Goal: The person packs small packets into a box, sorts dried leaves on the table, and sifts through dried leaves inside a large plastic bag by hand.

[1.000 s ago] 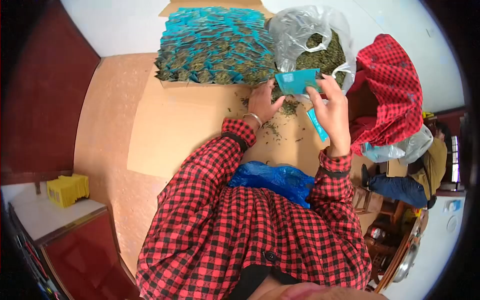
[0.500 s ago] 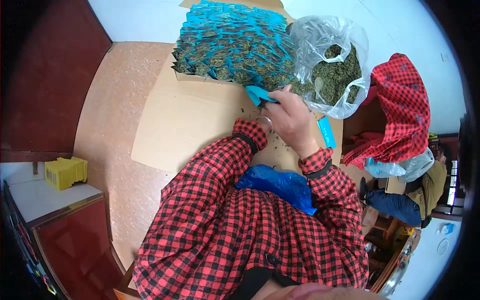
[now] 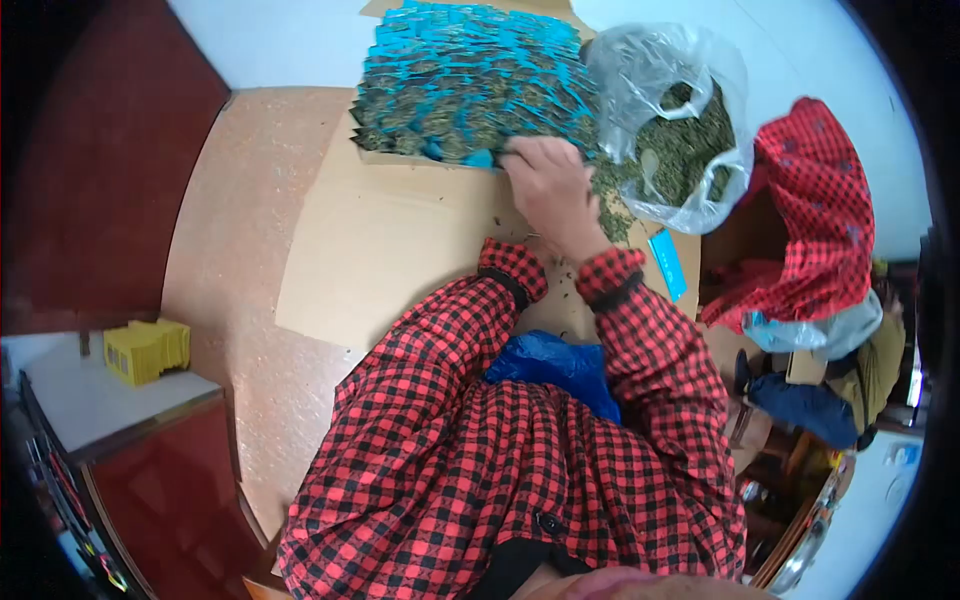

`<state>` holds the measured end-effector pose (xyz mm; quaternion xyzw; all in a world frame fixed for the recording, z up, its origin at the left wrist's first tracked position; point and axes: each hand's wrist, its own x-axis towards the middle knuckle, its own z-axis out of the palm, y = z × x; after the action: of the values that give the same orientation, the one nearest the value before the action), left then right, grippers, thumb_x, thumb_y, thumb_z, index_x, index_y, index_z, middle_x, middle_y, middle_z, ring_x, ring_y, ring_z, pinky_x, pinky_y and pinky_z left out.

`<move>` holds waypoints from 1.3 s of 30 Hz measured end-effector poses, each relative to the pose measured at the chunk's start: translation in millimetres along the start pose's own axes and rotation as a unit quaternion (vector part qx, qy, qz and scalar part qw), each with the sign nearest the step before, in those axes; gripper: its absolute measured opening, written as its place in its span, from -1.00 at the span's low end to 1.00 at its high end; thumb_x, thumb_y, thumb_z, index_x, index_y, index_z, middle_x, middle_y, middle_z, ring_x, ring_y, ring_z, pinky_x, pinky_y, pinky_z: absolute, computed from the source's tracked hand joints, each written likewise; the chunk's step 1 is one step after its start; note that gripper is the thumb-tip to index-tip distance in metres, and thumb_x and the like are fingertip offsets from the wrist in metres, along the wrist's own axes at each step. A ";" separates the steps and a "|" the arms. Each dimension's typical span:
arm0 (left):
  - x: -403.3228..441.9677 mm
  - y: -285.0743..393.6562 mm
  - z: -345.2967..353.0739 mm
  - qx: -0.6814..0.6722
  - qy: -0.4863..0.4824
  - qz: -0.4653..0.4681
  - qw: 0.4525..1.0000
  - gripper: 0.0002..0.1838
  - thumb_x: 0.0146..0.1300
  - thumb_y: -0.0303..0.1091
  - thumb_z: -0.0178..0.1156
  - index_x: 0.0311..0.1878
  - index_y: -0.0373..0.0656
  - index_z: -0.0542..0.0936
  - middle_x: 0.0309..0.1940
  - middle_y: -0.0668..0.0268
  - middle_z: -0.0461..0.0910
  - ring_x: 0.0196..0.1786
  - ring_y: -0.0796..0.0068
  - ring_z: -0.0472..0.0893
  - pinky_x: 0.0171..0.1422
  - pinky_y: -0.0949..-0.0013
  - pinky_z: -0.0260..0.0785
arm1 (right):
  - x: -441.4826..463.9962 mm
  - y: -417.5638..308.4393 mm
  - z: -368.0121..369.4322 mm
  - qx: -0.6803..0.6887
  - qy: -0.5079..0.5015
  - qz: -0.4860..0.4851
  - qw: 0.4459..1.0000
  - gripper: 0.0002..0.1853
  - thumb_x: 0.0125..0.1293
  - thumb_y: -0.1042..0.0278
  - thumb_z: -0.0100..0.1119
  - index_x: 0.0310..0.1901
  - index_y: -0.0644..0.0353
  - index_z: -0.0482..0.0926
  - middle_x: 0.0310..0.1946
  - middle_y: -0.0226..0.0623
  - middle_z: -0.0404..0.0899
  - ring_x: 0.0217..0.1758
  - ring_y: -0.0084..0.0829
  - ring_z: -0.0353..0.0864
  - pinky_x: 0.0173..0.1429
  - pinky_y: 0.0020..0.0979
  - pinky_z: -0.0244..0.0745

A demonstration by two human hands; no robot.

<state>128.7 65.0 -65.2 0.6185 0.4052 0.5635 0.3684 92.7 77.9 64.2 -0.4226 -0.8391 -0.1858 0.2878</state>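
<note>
My right hand [image 3: 552,190] is at the front edge of a cardboard box [image 3: 410,160], its fingers bent together around a blue packet [image 3: 480,158] that shows only in part. Motion blurs the fingertips. Underneath it, my left hand is almost wholly covered; a bit of wrist appears past the left cuff [image 3: 515,268], and its fingers are hidden. Tight rows of blue packets [image 3: 470,60] fill the box, dried green leaves showing in their open tops. Right of my hands, a clear plastic bag [image 3: 625,75] holds loose dried leaves [image 3: 690,145] and a pale scoop-like piece [image 3: 653,172].
Cardboard [image 3: 370,240] covers the work surface, with leaf crumbs scattered on it. A flat blue packet [image 3: 665,265] lies at right. Blue plastic [image 3: 550,368] sits by my lap. Red checked cloth [image 3: 815,200] hangs at right, near another person [image 3: 800,405]. Yellow packs [image 3: 147,350] stand on a left cabinet.
My right hand has moved up and left to the box's front row, and the blue packet has moved with it against the box. My left hand has become more covered.
</note>
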 end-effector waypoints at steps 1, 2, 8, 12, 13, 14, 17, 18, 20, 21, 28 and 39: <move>-0.4 2.1 0.9 -0.023 -0.015 -0.011 1.000 -0.45 0.27 -0.39 0.09 0.31 -0.22 0.22 0.07 0.28 0.32 0.19 0.43 0.28 0.42 0.41 0.05 | 0.7 0.4 1.6 -0.021 0.003 0.006 1.000 -0.85 -0.04 0.48 0.18 -0.35 0.12 0.57 -0.18 -0.38 0.53 -0.09 -0.33 0.52 -0.01 -0.25 0.40; -3.3 7.7 1.6 -0.033 -0.035 -0.007 0.999 -0.45 0.27 -0.39 0.09 0.31 -0.22 0.22 0.07 0.28 0.32 0.19 0.43 0.28 0.42 0.41 0.05 | -2.2 -2.2 0.1 -0.038 0.002 0.022 0.999 -0.85 -0.04 0.48 0.18 -0.35 0.12 0.57 -0.18 -0.38 0.53 -0.09 -0.33 0.52 -0.01 -0.25 0.40; 27.2 -11.4 -25.7 0.105 -0.101 0.185 0.972 -0.46 0.23 -0.33 0.14 0.27 -0.17 0.30 0.04 0.26 0.46 0.04 0.34 0.44 0.14 0.27 0.27 | -45.1 -2.4 -49.4 0.008 0.087 0.101 0.991 -0.76 0.03 0.50 0.15 -0.21 0.10 0.59 -0.11 -0.33 0.58 -0.07 -0.25 0.54 -0.01 -0.24 0.41; 18.9 1.2 -22.7 0.099 -0.101 0.123 0.982 -0.54 0.21 -0.31 0.14 0.18 -0.16 0.39 -0.17 0.28 0.56 -0.14 0.24 0.54 0.03 0.17 0.34 | -168.5 49.3 -81.4 0.053 -0.030 0.442 0.895 -0.75 0.10 0.44 0.15 -0.14 0.21 0.58 -0.19 -0.12 0.60 -0.06 -0.11 0.55 0.01 -0.19 0.44; 19.6 4.4 -24.1 0.110 -0.098 0.075 0.986 -0.57 0.21 -0.30 0.13 0.15 -0.17 0.43 -0.27 0.30 0.60 -0.21 0.20 0.57 0.01 0.14 0.34 | -200.7 67.2 -87.4 -0.012 -0.058 0.446 0.893 -0.71 0.11 0.36 0.18 -0.11 0.19 0.57 -0.19 -0.10 0.60 -0.05 -0.09 0.55 0.03 -0.17 0.44; 20.2 5.1 -24.0 0.110 -0.100 0.074 0.986 -0.57 0.21 -0.30 0.13 0.15 -0.17 0.43 -0.27 0.30 0.60 -0.21 0.20 0.57 0.01 0.14 0.34 | -220.9 79.9 -94.9 -0.074 -0.085 0.450 0.886 -0.67 0.11 0.28 0.21 -0.07 0.18 0.56 -0.19 -0.08 0.60 -0.04 -0.08 0.55 0.05 -0.16 0.44; 20.5 6.3 -23.2 0.116 -0.074 0.121 0.983 -0.59 0.23 -0.31 0.14 0.15 -0.16 0.43 -0.35 0.28 0.61 -0.28 0.21 0.59 -0.08 0.18 0.39 | -255.6 100.1 -109.2 -0.088 -0.118 0.506 0.850 -0.59 0.09 0.19 0.22 -0.01 0.13 0.54 -0.18 -0.07 0.60 -0.05 -0.04 0.56 0.05 -0.15 0.44; 21.3 7.4 -22.1 0.117 -0.076 0.124 0.982 -0.59 0.23 -0.31 0.14 0.15 -0.16 0.43 -0.35 0.28 0.61 -0.28 0.21 0.59 -0.08 0.18 0.39 | -254.5 102.1 -111.5 -0.095 -0.132 0.530 0.832 -0.56 0.09 0.15 0.23 0.02 0.11 0.53 -0.17 -0.06 0.60 -0.05 -0.03 0.56 0.05 -0.14 0.45; 20.5 9.0 -22.8 0.128 -0.072 0.136 0.980 -0.60 0.22 -0.31 0.14 0.13 -0.17 0.44 -0.31 0.29 0.61 -0.27 0.22 0.59 -0.10 0.18 0.39 | -250.0 100.1 -104.2 -0.090 -0.131 0.506 0.848 -0.53 0.09 0.13 0.22 0.04 0.12 0.51 -0.17 -0.05 0.60 -0.06 -0.02 0.56 0.04 -0.13 0.45; 19.1 9.2 -24.6 0.135 -0.071 0.141 0.978 -0.61 0.22 -0.31 0.14 0.12 -0.17 0.45 -0.30 0.29 0.61 -0.27 0.22 0.59 -0.11 0.19 0.39 | -248.1 95.2 -97.4 -0.086 -0.133 0.483 0.861 -0.50 0.09 0.10 0.22 0.06 0.13 0.50 -0.17 -0.04 0.60 -0.06 -0.01 0.57 0.04 -0.12 0.45; 12.7 39.4 -22.7 0.024 -0.152 -0.010 0.988 -0.58 0.25 -0.24 0.18 0.12 -0.24 0.43 -0.27 0.28 0.62 -0.19 0.41 0.60 -0.07 0.35 0.44 | -185.4 51.2 -81.9 0.027 -0.092 0.562 0.822 -0.51 0.14 0.20 0.22 0.10 0.20 0.46 -0.16 -0.10 0.59 -0.11 -0.31 0.61 -0.04 -0.28 0.51; 14.5 57.8 -43.6 -0.092 -0.299 -0.115 0.943 -0.58 0.20 -0.23 0.28 0.05 -0.24 0.46 -0.21 0.24 0.61 -0.20 0.51 0.60 -0.14 0.41 0.46 | -170.1 30.9 -56.2 0.468 0.080 0.492 0.730 -0.67 0.22 0.40 0.17 0.05 0.18 0.51 -0.10 -0.24 0.58 -0.07 -0.52 0.58 -0.07 -0.41 0.52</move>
<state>90.8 55.1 -2.6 0.6710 0.2914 0.3410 0.5904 217.4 -38.0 0.5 -0.5718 -0.4686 0.3650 0.5659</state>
